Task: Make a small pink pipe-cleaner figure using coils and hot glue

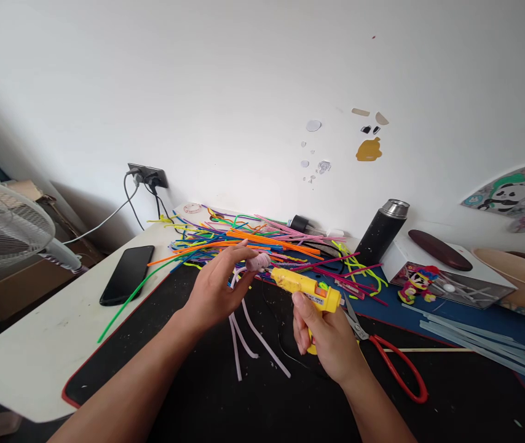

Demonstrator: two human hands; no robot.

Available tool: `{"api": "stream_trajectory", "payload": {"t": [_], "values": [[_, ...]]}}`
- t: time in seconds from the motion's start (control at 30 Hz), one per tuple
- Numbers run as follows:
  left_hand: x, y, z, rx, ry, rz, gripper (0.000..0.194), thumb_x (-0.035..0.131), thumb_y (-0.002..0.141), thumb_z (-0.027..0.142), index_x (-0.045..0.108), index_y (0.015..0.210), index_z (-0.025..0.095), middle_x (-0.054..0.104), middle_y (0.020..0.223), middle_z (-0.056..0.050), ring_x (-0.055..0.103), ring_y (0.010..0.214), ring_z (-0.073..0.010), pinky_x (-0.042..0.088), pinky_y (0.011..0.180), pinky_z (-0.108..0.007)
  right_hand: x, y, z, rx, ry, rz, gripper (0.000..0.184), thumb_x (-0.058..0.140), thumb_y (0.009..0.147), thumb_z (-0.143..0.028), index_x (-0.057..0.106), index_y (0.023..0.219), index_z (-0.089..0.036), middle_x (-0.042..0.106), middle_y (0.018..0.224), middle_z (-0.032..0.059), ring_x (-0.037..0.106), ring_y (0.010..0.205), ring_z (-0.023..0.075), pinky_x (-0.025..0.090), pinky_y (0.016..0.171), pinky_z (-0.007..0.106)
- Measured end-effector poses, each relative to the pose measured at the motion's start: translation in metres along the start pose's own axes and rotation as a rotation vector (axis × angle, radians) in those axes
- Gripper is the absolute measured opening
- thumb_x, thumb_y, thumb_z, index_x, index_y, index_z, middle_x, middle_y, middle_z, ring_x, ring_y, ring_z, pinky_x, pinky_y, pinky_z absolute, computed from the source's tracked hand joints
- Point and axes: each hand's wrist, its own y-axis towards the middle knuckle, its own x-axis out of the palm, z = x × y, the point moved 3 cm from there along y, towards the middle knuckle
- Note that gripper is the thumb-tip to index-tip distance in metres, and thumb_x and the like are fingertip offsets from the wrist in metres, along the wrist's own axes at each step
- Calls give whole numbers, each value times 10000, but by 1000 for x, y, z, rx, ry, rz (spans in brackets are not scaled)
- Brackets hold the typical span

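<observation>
Mat (253,413) open front; strands (235,349) block midway, scissors (375,340) right, pipe cleaners (262,239) behind.

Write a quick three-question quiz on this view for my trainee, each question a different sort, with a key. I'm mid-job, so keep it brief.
1. Which tool is in the right hand?
2. True or false: the left hand is holding the phone.
3. Fill in: a pair of ____-handled scissors lies on the black mat.

Key:
1. A yellow glue gun.
2. False; it holds a pale coil.
3. Red.
</observation>
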Motion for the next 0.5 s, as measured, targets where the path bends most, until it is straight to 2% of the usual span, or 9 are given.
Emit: {"api": "stream_trajectory", "payload": {"t": [0.2,0.3,0.37,0.5], "values": [[1,0,-1,-2,-2,-7,286,659,961,121,580,1217,222,778,1084,-61,760,1099,-216,596,981,-316,-1,0,3,9,-15,1,620,603,912,-749,478,621,-216,422,403,-54,467,366,108,358,432,239],[0,-2,-4,-24,-1,-13,281,662,958,128,592,1211,229,774,1072,-53,758,1098,-216,604,938,-300,-1,0,6,24,-19,0,601,613,924,-724,499,637,-209,444,410,-50,477,365,108,364,433,238],[0,-3,-9,-79,-12,-3,257,673,950,152,608,1186,230,768,1057,-51,755,1096,-225,610,903,-296,-1,1,7,14,4,8,586,613,933,-710,540,660,-197,450,408,-51,476,363,106,362,434,233],[1,-8,-29,-331,-84,73,247,699,939,241,619,1171,216,740,1107,-68,748,1041,-224,608,936,-350,-3,5,9,-61,85,53,557,606,946,-696,666,804,-160,481,416,-49,489,372,112,356,436,232]]}}
